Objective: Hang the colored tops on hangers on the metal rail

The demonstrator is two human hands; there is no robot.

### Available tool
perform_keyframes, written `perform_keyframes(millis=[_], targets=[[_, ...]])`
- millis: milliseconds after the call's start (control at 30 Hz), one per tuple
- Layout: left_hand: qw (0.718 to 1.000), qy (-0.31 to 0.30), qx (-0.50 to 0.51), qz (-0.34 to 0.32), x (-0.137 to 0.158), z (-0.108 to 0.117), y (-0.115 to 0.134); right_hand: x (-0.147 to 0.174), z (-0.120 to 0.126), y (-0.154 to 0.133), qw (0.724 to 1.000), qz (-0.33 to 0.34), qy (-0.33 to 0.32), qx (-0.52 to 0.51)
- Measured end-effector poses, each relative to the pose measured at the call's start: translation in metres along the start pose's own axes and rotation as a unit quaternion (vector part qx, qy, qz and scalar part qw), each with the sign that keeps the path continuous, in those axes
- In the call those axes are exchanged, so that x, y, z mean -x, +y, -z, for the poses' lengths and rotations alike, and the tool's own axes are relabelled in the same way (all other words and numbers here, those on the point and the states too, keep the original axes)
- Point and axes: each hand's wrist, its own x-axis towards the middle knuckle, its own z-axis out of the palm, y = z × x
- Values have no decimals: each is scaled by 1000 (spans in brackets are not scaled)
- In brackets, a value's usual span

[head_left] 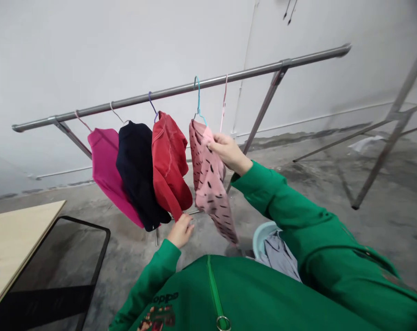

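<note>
We judge that we are at the step of settling the pink garment on its blue hanger, which hooks over the metal rail. Our right grip is closed on the garment's upper right part, thumb and fingers pinching the cloth. Our left grip is at the lower end of the red garment, by its hanging tip; whether it pinches that cloth or only touches it, we cannot tell. The next move, we think, calls for a light pull to even the cloth on the hanger without unhooking it.

The pink garment hangs right of the red one, with a navy garment and a magenta garment farther left. It is dusty pink with short dark dashes, its neckline uneven, its body bunched in folds and its lower end slanting near and right, slightly blurred. Just right of the blue hanger, a pale pink hanger hooks on the rail, its lower part hidden by our right hand.
</note>
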Motion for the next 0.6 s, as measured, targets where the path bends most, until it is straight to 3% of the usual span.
perform_keyframes(millis=[133, 267, 433, 600], targets=[[1000, -8, 1, 28, 17, -5, -11, -44, -14, 6, 994, -15, 26, 101], [998, -6, 1, 59, 25, -6, -19, -61, -22, 22, 985, -31, 11, 170], [996, -34, -19, 76, 26, -7, -22, -63, -22, 47, 966, -72, 26, 247], [994, -82, -37, 67, 18, -5, -14, -39, -11, 50, 970, -51, 18, 238]])
